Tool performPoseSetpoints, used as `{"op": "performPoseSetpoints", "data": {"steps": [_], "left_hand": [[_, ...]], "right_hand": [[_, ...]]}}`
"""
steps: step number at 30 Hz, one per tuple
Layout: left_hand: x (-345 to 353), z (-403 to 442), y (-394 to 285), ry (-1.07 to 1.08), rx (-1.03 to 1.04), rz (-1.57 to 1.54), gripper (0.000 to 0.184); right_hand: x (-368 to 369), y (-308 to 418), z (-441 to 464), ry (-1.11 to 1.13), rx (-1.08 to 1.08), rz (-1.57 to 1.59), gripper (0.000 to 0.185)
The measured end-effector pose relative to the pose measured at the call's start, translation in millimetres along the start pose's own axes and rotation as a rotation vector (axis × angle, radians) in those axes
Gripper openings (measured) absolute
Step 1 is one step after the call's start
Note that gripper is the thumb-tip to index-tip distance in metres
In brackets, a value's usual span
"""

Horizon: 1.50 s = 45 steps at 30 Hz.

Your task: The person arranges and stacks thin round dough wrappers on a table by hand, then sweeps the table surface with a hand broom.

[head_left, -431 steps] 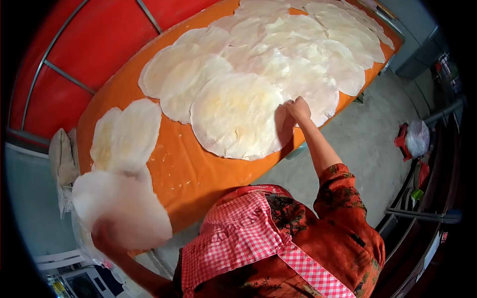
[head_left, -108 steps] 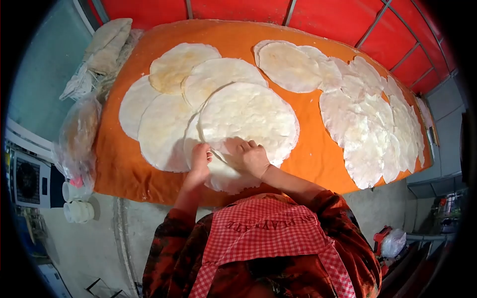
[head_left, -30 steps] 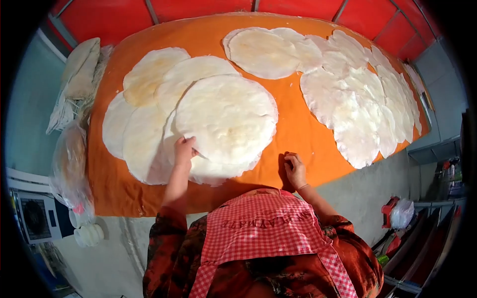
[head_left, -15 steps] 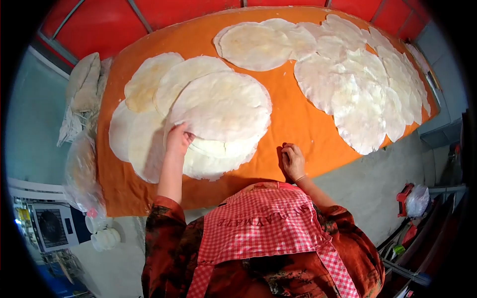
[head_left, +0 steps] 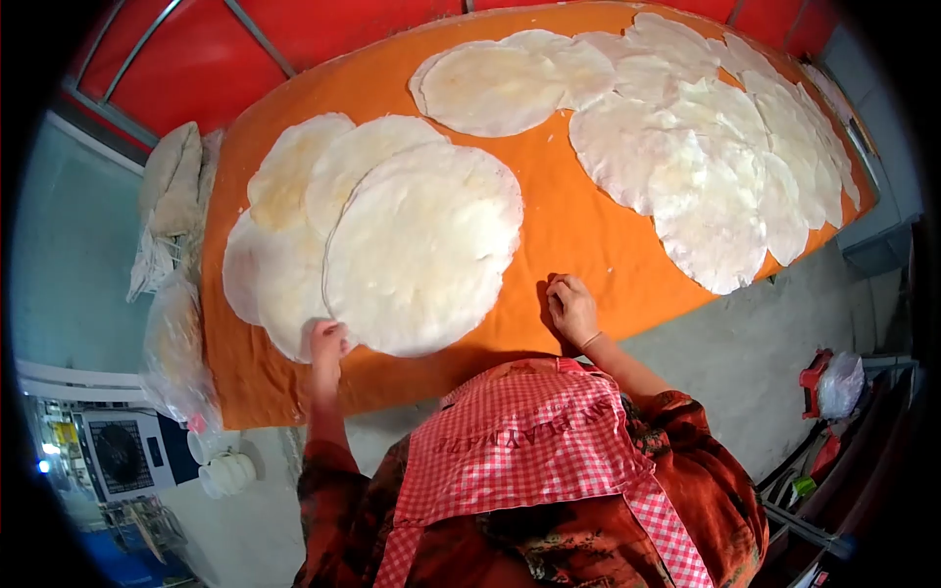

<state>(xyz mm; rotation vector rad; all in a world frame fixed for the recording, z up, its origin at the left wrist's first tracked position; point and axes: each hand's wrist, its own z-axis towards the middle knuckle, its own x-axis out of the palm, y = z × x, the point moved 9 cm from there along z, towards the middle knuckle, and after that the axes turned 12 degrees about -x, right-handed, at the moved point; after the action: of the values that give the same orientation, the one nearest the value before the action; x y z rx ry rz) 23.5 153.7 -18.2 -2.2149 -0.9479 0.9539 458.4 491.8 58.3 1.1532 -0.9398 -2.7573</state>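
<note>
Thin, round, pale flatbreads lie overlapped on an orange cloth [head_left: 549,225]. My left hand [head_left: 328,343] is at the near left rim of the top flatbread [head_left: 421,245] in the left pile, its fingers pinched at that edge. That sheet lies flat and covers most of those beneath it. More flatbreads [head_left: 284,176] show behind and to its left. My right hand [head_left: 572,312] rests curled on the cloth near the front edge, to the right of the pile, with nothing visible in it.
Another flatbread group [head_left: 490,88] lies at the back, joining a broad overlapping spread [head_left: 716,186] on the right. A clear plastic bag [head_left: 174,333] hangs by the left edge, below folded cloth [head_left: 172,181]. Red panels [head_left: 363,34] stand behind the table.
My left hand has moved toward me, drawing the top flatbread's near edge down over the sheets that showed below it. My right hand has stayed nearly in place.
</note>
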Motion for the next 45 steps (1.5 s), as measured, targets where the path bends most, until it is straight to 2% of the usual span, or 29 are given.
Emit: {"op": "performPoseSetpoints", "data": {"steps": [2,3,6,10,12,13,14,15,18,19,22,25,28,29,32,33,35,36,38,39,40,42,45], "left_hand": [[-14,7,0,-0.318,0.340,0.203,0.030],[-4,-60,-42,-0.578,0.481,0.399,0.040],[48,-147,-105,-0.569,0.894,0.445,0.056],[146,-197,-117,-0.346,0.989,0.653,0.069],[195,-206,-104,-0.192,1.028,0.802,0.069],[213,-196,-86,-0.191,1.104,0.840,0.065],[227,-190,-75,-0.134,1.017,0.935,0.060],[231,-198,-74,-0.146,1.058,0.930,0.057],[228,-212,-77,-0.167,1.119,0.877,0.055],[226,-212,-81,-0.177,1.136,0.851,0.055],[224,-199,-86,-0.140,1.135,0.841,0.054],[219,-186,-78,-0.218,1.032,0.863,0.050],[218,-189,-92,-0.136,0.998,0.790,0.050],[216,-193,-98,-0.108,0.986,0.772,0.049],[205,-199,-116,0.002,0.924,0.716,0.050],[200,-200,-122,0.050,0.895,0.689,0.050],[206,-178,-107,0.079,0.849,0.629,0.050],[209,-166,-91,0.078,0.843,0.648,0.049],[214,-152,-68,0.097,0.830,0.694,0.049],[214,-152,-69,0.101,0.852,0.693,0.049],[212,-154,-71,0.101,0.872,0.692,0.049],[209,-154,-69,0.092,0.891,0.699,0.048],[210,-152,-75,0.035,0.899,0.656,0.047]], "right_hand": [[1,-7,1,0.016,-0.011,0.032,0.008],[1,-11,-1,0.035,0.004,0.049,0.008],[2,-18,5,0.088,0.023,0.092,0.008],[8,-29,5,0.177,0.067,0.129,0.008],[16,-41,4,0.172,0.014,0.140,0.008],[16,-43,11,0.236,0.024,0.197,0.008],[15,-43,16,0.306,0.042,0.259,0.009],[29,-60,15,0.391,0.095,0.320,0.006],[48,-98,34,0.516,0.565,0.745,0.006],[46,-107,56,0.454,0.539,0.730,0.010],[44,-147,124,0.214,0.671,0.811,0.009],[54,-211,181,-0.162,0.938,0.923,0.011],[76,-277,233,-0.342,1.026,0.755,0.015],[92,-302,246,-0.331,1.070,0.798,0.015],[99,-304,283,-0.420,1.195,0.832,0.018],[104,-318,297,-0.576,1.129,0.743,0.020],[123,-328,345,-0.618,1.087,0.851,0.017],[150,-382,380,-0.457,0.892,0.904,0.014],[89,-270,473,-0.346,0.501,0.712,0.025],[77,-245,509,-0.246,0.410,0.811,0.026],[69,-235,533,-0.302,0.415,1.019,0.022],[31,-200,550,-0.438,0.515,1.015,0.021],[20,-215,520,-0.373,0.371,1.037,0.016]]}}
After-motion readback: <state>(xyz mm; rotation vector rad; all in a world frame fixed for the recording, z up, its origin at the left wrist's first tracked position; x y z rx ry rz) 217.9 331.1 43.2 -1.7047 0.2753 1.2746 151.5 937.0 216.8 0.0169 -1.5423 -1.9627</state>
